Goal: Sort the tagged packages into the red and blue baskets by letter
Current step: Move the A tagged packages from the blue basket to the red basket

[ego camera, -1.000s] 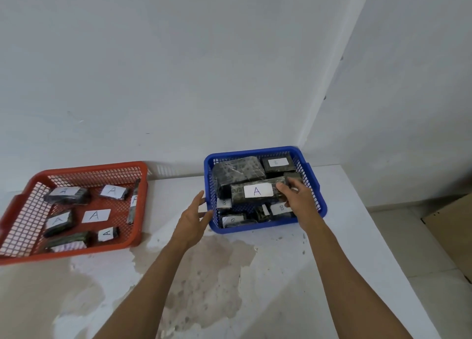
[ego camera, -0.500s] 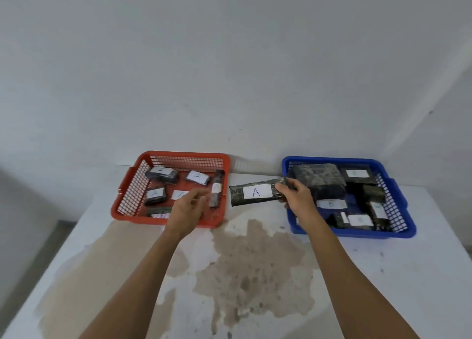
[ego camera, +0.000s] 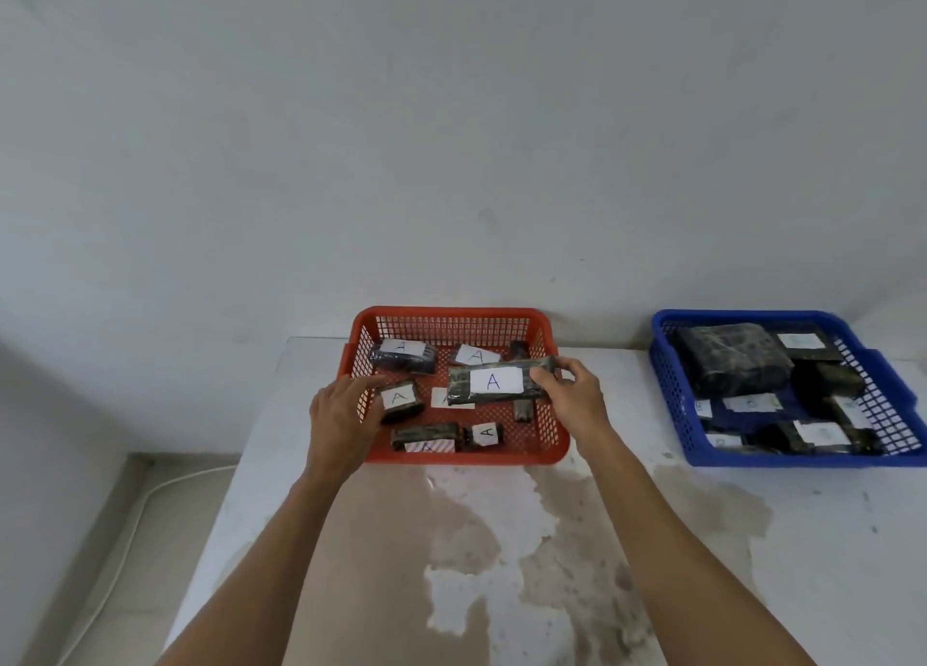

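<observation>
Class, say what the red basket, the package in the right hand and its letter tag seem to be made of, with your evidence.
Red basket: likely moulded plastic, with uniform colour and lattice walls.
Package, held by the right hand: dark glossy film wrap, seemingly plastic; it glints and creases.
Tag: matte white paper, probably, with a handwritten A.

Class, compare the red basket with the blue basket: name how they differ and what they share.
The red basket sits near the table's middle, in front of the person; the blue basket sits at the right. The red basket's package tags read A; the blue basket's tags are too blurred to read. The right hand holds an A-tagged package over the red basket; no hand is near the blue basket. Both are mesh-walled rectangular baskets holding dark wrapped packages.
</observation>
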Demonstrator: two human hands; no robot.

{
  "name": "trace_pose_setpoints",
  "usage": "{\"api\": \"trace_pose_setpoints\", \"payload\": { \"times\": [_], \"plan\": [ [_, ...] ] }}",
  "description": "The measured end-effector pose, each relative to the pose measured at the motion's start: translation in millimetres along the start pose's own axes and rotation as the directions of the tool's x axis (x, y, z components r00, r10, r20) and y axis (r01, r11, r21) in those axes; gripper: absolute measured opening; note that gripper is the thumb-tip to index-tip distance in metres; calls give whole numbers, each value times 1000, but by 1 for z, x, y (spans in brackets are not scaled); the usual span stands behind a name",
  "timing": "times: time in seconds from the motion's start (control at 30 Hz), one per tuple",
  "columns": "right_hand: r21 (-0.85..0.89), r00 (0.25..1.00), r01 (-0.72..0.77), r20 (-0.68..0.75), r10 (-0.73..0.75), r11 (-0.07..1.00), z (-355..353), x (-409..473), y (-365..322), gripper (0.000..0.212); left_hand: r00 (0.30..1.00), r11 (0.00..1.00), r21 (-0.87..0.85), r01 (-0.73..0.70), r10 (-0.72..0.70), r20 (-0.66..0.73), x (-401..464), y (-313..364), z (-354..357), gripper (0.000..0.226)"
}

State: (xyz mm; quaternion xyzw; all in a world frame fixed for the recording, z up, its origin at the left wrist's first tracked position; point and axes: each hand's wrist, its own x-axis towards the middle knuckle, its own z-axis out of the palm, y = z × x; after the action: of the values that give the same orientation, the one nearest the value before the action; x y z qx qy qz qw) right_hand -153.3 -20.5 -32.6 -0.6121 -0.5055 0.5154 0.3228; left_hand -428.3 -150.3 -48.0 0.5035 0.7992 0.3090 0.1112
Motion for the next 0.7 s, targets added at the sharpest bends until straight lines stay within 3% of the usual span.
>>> {"api": "trace_pose_setpoints", "payload": {
  "times": [0.17, 0.3, 0.43, 0.7],
  "plan": [
    [-107, 999, 4, -47, -9, 994, 38, 11, -2, 30, 1000, 1000, -27, 5, -5, 25, 27, -24, -2, 41],
    [-84, 997, -73, -30, 71, 994, 66, 19, 10, 21, 994, 996, -82, 38, -30, 105, 39, -37, 4, 47],
    [-76, 989, -103, -111, 94, 992, 78, 29, 22, 13, 992, 990, -139, 15, 3, 127, 41, -46, 15, 51],
    [-142, 981, -121, -167, 97, 982, 80, 45, 29, 30, 997, 994, -98, -58, 63, 54, 33, -55, 32, 52]
  ]
}}
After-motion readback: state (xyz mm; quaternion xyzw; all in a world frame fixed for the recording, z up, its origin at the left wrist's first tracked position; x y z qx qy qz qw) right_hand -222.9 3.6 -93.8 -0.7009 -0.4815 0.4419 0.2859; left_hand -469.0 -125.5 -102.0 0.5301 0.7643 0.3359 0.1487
